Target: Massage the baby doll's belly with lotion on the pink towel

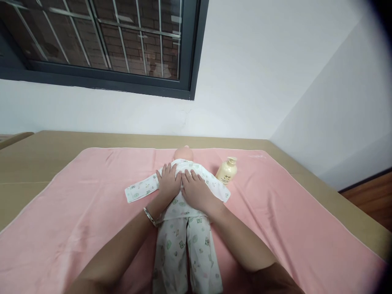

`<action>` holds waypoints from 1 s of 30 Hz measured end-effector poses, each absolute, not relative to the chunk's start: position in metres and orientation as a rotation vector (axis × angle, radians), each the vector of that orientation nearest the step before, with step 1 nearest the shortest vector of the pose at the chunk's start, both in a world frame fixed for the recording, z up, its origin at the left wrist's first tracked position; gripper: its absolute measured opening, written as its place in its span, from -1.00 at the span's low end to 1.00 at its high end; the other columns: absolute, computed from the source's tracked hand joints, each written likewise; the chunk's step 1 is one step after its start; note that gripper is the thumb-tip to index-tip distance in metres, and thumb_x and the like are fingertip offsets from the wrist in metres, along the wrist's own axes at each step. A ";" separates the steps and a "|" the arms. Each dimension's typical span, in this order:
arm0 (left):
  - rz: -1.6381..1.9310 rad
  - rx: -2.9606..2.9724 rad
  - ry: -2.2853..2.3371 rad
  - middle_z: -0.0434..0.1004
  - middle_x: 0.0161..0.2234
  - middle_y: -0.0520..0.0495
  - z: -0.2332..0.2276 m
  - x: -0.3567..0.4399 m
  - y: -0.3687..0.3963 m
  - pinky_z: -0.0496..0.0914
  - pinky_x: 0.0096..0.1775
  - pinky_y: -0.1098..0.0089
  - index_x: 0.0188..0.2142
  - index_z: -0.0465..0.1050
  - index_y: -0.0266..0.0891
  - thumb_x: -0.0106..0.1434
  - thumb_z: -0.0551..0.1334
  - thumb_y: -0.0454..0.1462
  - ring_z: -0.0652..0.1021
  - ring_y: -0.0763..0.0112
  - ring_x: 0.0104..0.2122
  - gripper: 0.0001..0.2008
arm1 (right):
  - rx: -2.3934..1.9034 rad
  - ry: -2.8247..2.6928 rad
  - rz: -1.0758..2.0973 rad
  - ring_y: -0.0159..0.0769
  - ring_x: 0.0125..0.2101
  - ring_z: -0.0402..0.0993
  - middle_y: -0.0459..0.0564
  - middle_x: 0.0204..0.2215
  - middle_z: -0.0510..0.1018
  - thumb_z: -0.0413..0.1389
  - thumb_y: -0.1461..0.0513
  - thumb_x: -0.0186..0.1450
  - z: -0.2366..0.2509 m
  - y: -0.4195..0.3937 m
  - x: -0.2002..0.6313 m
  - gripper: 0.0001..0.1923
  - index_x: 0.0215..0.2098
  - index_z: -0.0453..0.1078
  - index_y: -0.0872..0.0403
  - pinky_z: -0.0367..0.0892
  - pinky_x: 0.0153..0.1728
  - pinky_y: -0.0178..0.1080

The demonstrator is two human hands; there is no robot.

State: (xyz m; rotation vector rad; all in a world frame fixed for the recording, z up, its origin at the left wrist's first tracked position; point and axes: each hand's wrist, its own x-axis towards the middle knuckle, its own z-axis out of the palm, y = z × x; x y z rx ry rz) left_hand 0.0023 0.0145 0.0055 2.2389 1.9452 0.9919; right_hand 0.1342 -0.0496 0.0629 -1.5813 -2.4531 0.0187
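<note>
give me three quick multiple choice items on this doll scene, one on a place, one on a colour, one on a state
1. Where does the bottle stand?
A. beside the doll's head, on the person's right
B. between the doll's legs
C. on the window sill

2. What colour is the towel under the doll?
A. blue
B. pink
C. green

3. How are the left hand and right hand placed?
A. both lifted clear of the doll
B. one holding the bottle
C. both laid flat on the doll's chest

Answers: 1 A, the bottle stands upright on the towel to the right of the head. 2 B, the cloth spread over the table is pink. 3 C, both palms rest side by side on the printed top.
</note>
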 end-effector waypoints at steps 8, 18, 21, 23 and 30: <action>0.741 2.432 1.680 0.45 0.10 -0.28 0.054 0.016 -0.011 0.13 0.19 -0.26 -0.08 0.52 -0.25 0.29 0.09 -0.23 0.32 -0.13 0.21 -0.70 | -1.292 -2.563 0.403 -0.13 0.11 0.39 -0.10 0.18 0.41 0.01 0.12 0.39 0.137 -0.097 0.198 -0.44 0.34 0.09 -0.14 0.32 0.04 -0.15; 0.824 1.901 0.938 0.64 -0.17 -0.19 0.101 0.102 -0.016 0.47 -0.05 0.43 -0.06 0.52 -0.33 0.43 -0.40 -0.21 0.62 0.42 -0.13 -0.30 | -1.846 -2.007 0.147 0.10 0.35 -0.11 0.19 0.35 0.05 -0.09 0.06 0.42 0.144 -0.071 0.279 -0.39 0.35 0.08 0.18 0.01 0.25 0.15; 0.765 1.549 0.770 0.54 0.02 -0.29 0.109 0.122 0.002 0.48 0.01 0.24 0.18 0.32 -0.31 0.42 -0.47 -0.14 0.59 0.32 -0.04 -0.28 | -1.864 -1.982 0.233 0.03 0.35 -0.11 0.23 0.36 0.02 -0.08 0.14 0.41 0.141 -0.055 0.288 -0.39 0.35 0.04 0.25 0.05 0.25 0.05; 0.774 1.315 0.723 0.44 0.12 -0.32 0.113 0.131 0.007 0.46 0.04 0.19 0.22 0.26 -0.30 0.39 -0.51 -0.07 0.55 0.26 0.02 -0.23 | -1.862 -2.006 0.285 -0.02 0.35 -0.08 0.23 0.35 0.04 -0.07 0.17 0.40 0.141 -0.047 0.287 -0.40 0.34 0.02 0.25 0.09 0.23 -0.02; 0.816 0.408 0.399 0.44 0.04 -0.43 0.108 0.139 0.011 0.50 -0.10 0.25 0.21 0.18 -0.47 0.40 -0.13 0.00 0.55 0.17 -0.03 -0.37 | -1.910 -2.048 0.123 -0.11 0.05 0.36 0.17 -0.02 0.49 -0.16 0.22 0.44 0.146 -0.044 0.267 -0.70 -0.06 0.35 0.14 0.26 -0.09 -0.19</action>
